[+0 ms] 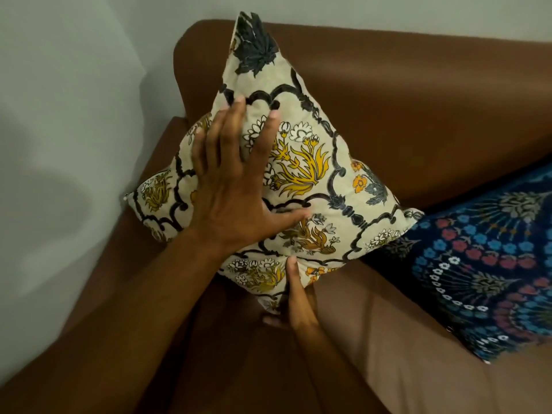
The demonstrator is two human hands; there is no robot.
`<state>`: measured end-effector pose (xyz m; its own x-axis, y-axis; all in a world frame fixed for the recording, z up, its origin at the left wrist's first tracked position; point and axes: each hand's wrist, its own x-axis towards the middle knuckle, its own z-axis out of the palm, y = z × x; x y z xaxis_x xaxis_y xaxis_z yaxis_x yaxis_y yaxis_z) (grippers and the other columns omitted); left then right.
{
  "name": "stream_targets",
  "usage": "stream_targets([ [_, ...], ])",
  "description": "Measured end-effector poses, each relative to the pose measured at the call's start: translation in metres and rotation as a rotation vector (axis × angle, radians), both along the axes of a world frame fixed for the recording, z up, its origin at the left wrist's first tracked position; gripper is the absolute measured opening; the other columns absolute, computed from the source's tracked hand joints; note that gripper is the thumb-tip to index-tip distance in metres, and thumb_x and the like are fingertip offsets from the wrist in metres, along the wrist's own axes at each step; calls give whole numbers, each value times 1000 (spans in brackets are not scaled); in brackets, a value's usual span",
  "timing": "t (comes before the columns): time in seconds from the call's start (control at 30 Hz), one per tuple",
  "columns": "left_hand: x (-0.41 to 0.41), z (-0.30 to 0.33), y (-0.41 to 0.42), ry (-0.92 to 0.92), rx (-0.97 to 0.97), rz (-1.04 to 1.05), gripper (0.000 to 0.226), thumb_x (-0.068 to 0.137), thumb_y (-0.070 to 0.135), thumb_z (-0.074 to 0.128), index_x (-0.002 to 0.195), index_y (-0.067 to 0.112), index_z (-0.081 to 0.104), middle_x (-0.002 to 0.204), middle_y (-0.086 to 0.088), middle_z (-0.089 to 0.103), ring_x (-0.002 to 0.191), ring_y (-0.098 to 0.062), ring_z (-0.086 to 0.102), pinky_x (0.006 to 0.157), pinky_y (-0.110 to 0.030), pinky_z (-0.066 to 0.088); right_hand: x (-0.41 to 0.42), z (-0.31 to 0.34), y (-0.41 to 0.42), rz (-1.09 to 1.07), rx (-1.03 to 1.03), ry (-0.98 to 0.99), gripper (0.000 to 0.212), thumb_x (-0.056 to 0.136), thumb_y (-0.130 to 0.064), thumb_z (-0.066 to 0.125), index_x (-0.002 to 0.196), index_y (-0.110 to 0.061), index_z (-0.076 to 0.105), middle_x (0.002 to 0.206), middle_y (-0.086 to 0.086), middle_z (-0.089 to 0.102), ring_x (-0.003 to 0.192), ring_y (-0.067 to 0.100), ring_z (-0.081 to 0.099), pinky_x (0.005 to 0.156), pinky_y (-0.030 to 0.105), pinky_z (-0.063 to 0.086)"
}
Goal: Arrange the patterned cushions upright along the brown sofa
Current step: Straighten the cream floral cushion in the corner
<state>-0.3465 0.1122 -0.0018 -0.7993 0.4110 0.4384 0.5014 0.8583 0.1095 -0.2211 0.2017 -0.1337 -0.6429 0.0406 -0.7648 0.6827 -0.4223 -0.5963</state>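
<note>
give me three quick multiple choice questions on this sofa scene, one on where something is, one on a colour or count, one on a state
1. Where is the cream floral cushion?
A. in the sofa corner by the armrest
B. on the floor
C. under the blue cushion

2. How many cushions are visible?
A. one
B. two
C. four

3. What is the left hand doing?
A. hanging free
B. gripping the armrest
C. pressing flat on the cream cushion

Answers: 1 A, it leans on the brown sofa backrest; 2 B, the cream one and a dark blue patterned cushion; 3 C, fingers spread on the fabric.

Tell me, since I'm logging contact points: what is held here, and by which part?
The cream floral square cushion: left hand pressed flat on its front face, right hand in a grip at its bottom corner.
</note>
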Motion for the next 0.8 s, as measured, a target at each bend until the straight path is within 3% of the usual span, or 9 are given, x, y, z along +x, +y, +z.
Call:
stream_targets([
  [0.1, 0, 1, 4, 22, -2, 37, 129, 62, 100, 54, 160, 20, 32, 164, -28, 25, 152, -44, 25, 118, -67, 22, -1, -7, -1, -56, 17, -5, 157, 10, -97, 67, 146, -19, 53, 140, 14, 64, 124, 38, 63, 80, 44, 63],
  [0.17, 5, 1, 6, 15, 2, 61, 129, 62, 100, 53, 161, 20, 31, 164, -27, 24, 152, -44, 24, 118, -67, 22, 1, -6, -3, -41, 31, -16, 155, 13, -99, 64, 146, -20, 52, 141, 14, 63, 125, 40, 62, 68, 38, 63],
  [0.27, 9, 0, 5, 9, 10, 81, 129, 63, 100, 52, 161, 20, 29, 165, -27, 24, 153, -44, 23, 119, -67, 21, 0, -5, -3, -41, 8, -32, 156, 16, -101, 60, 150, -22, 49, 147, 12, 59, 130, 39, 59, 43, 19, 53],
  [0.37, 13, 2, 5, 5, 31, 117, 130, 61, 99, 56, 161, 20, 28, 165, -26, 23, 154, -43, 22, 122, -64, 19, -1, -13, -2, -25, 6, -22, 140, 28, -102, 59, 148, -29, 51, 146, 3, 61, 121, 25, 64, 43, 16, 52],
  [0.5, 23, -4, 3, -4, 10, 140, 129, 62, 97, 57, 161, 19, 27, 164, -26, 25, 153, -42, 23, 121, -64, 20, -2, -18, -2, -1, 9, -73, 147, 33, -101, 58, 151, -14, 47, 150, 22, 53, 135, 48, 51, 36, 18, 47],
  [0.57, 26, -9, 3, -23, -2, 151, 128, 63, 95, 56, 162, 19, 26, 165, -25, 24, 154, -42, 22, 120, -65, 21, -6, -14, 2, 11, 16, -80, 135, 48, -98, 56, 151, -11, 46, 150, 22, 53, 134, 49, 52, 35, 18, 47],
  [0.63, 28, -12, 5, -35, -10, 180, 127, 64, 95, 55, 162, 20, 24, 165, -24, 23, 154, -41, 21, 119, -65, 22, -8, -10, 8, 18, 52, -76, 104, 65, -89, 58, 145, -24, 51, 144, 9, 61, 126, 43, 61, 44, 23, 57],
  [0.7, 32, -12, 10, -46, -1, 213, 125, 65, 92, 58, 162, 22, 22, 166, -25, 20, 155, -42, 18, 120, -67, 20, -3, -9, 20, -7, 47, -58, 91, 60, -83, 70, 133, -30, 59, 129, 2, 71, 111, 34, 70, 63, 41, 65],
  [0.8, 50, -14, 26, -72, 50, 263, 117, 73, 79, 66, 163, 21, 18, 167, -27, 13, 155, -45, 12, 122, -67, 16, 17, -12, 52, -146, 0, -21, 64, 76, -43, 85, 128, -15, 63, 119, 8, 77, 90, 18, 75, 72, 41, 61],
])
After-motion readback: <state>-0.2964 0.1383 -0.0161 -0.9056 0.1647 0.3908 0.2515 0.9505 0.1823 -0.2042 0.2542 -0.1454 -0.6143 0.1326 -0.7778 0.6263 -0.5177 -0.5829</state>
